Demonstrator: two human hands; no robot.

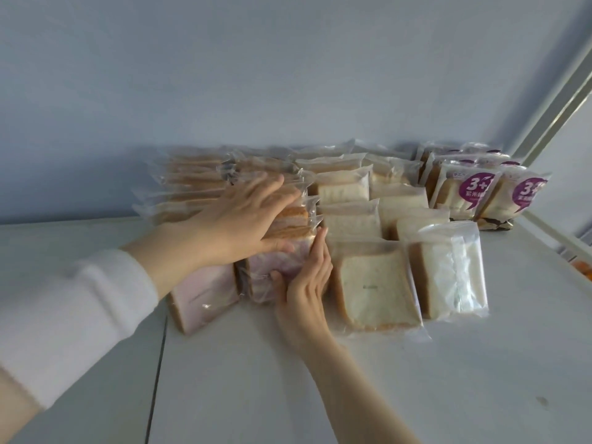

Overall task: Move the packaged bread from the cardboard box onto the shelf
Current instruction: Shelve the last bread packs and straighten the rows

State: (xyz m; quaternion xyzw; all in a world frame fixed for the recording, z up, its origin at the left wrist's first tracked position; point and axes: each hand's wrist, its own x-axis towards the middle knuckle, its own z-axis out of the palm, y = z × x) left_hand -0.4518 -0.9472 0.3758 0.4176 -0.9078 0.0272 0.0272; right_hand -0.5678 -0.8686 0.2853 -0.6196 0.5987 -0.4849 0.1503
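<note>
Wall: I see a plain blue-grey wall (256, 75) across the back.
Frame: pale frame strip (559, 97) slanting up at right.
Light: soft, even.

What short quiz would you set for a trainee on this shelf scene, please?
1. True or false: the right hand grips a cardboard box.
2. Where on the shelf do the purple-labelled packs stand? A. near left B. far right C. front middle
3. Fill in: the sleeve above the left hand is ___.
Key: 1 false; 2 B; 3 white.
</note>
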